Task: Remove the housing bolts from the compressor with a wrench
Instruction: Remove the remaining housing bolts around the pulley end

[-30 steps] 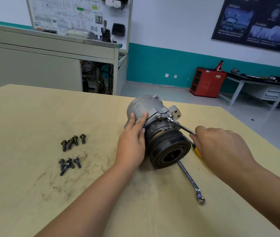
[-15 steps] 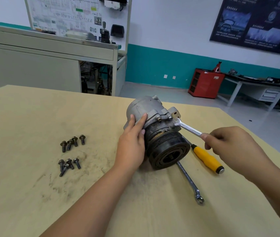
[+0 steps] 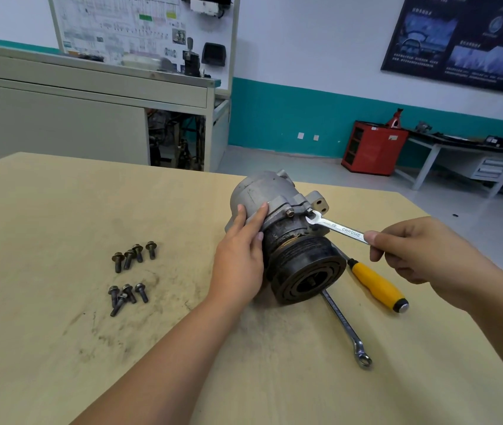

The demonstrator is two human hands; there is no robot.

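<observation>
Compressor (image 3: 262,191) sits mid-table (image 3: 60,210), pulley end facing near. Left hand (image 3: 238,262) lies flat on the housing's left side, fingers straight. Right hand (image 3: 422,253) pinches the wrench (image 3: 336,226) handle; its open end sits on a housing bolt (image 3: 308,211). Loose bolts (image 3: 133,256) lie off left, second wrench (image 3: 345,326) and yellow screwdriver (image 3: 376,283) near right.

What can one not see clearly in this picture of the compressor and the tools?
Head view:
- Far side of the compressor: hidden by its own body, so its bolts cannot be counted.
- Handle end of the wrench: inside the right hand.
- Upper end of the second wrench: behind the pulley.
- Poster text: too small.
</observation>
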